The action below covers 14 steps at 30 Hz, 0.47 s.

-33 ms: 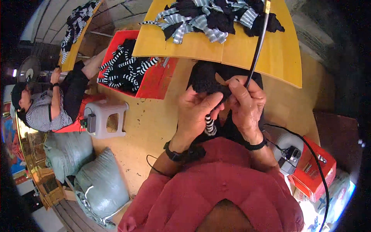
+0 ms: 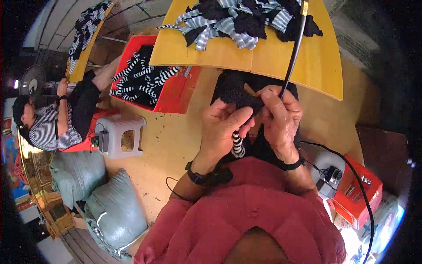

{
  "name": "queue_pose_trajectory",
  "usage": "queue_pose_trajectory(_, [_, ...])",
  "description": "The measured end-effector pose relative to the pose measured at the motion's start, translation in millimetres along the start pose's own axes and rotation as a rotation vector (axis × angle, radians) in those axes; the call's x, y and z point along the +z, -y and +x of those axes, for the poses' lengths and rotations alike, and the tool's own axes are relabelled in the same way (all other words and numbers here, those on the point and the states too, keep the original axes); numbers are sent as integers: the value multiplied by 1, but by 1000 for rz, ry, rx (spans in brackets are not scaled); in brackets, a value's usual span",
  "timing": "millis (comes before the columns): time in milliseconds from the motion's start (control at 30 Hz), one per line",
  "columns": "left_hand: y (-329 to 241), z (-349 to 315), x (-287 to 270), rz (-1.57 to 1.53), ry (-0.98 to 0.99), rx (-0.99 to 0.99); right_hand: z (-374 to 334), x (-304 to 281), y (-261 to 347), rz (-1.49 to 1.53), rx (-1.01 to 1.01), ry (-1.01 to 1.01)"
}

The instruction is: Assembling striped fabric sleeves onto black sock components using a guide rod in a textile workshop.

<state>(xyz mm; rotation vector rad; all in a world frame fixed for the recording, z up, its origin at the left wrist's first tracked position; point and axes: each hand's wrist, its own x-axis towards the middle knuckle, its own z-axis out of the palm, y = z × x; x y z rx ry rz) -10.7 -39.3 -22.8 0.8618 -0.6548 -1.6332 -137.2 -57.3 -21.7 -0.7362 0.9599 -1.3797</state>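
A black knitted piece [image 2: 239, 97] with a black-and-white striped end [image 2: 238, 145] is stretched between my hands above my lap. My left hand [image 2: 226, 125] is closed on it, thumb lying across the black knit and the striped end hanging below the fingers. My right hand [image 2: 281, 116] pinches the right edge of the piece between thumb and forefinger. Whether a small tool is also in that pinch is hidden. A thin dark rod [image 2: 293, 55] slants down across the table edge to my right hand; I cannot tell whether the hand touches it.
Black and grey-striped knitted pieces lie on the yellow table [image 2: 299, 66] ahead. To its left, a red bin [image 2: 178, 94] holds striped knits. A co-worker [image 2: 57, 125] sits at far left near a grey stool [image 2: 125, 138]. Stuffed sacks [image 2: 116, 204] and a red box [image 2: 358, 193] flank me.
The black knit has shifted slightly between my hands, and the gap near my right fingertips looks narrower. Both hands keep their hold.
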Motion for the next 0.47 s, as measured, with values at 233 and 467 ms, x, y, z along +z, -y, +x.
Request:
queue_pose_trajectory(233, [-2, 3, -19, -78, 136, -180, 19, 1, 0, -16, 10, -118])
queue_pose_trajectory(467, [-22, -9, -45, -29, 101, -315, 62, -7, 4, -216, -65, -260])
